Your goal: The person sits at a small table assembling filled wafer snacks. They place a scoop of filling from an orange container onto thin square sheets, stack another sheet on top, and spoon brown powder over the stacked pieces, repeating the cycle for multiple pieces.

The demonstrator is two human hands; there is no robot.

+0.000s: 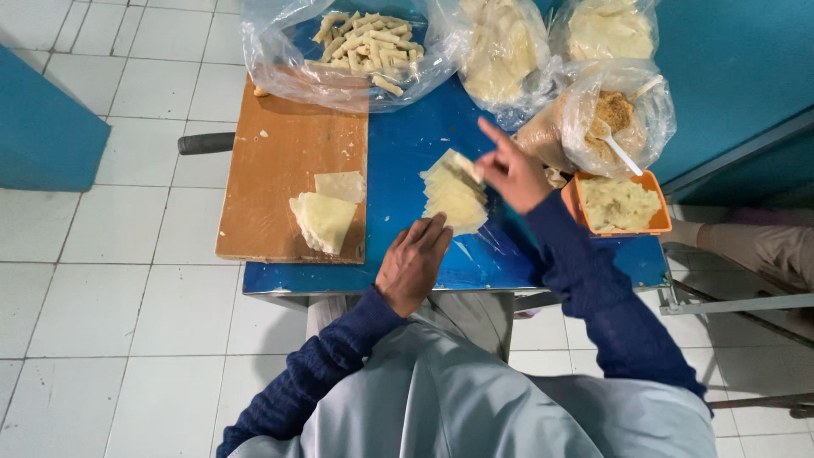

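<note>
My right hand (pixel 511 171) pinches the top sheet of a fanned stack of pale square dough wrappers (pixel 455 197) lying on the blue table (pixel 398 153). My left hand (pixel 414 261) rests flat on the table just below that stack, fingertips touching its near edge. On the wooden board (pixel 280 144) to the left lie a small stack of wrappers (pixel 323 220) and one loose wrapper (pixel 341 185).
A clear bag of rolled pastry sticks (pixel 365 42) sits at the table's back, beside two bags of wrappers (pixel 500 51). A bag of crumbs with a white spoon (pixel 615 119) and an orange tub of filling (pixel 621 203) stand at right. The floor is white tile.
</note>
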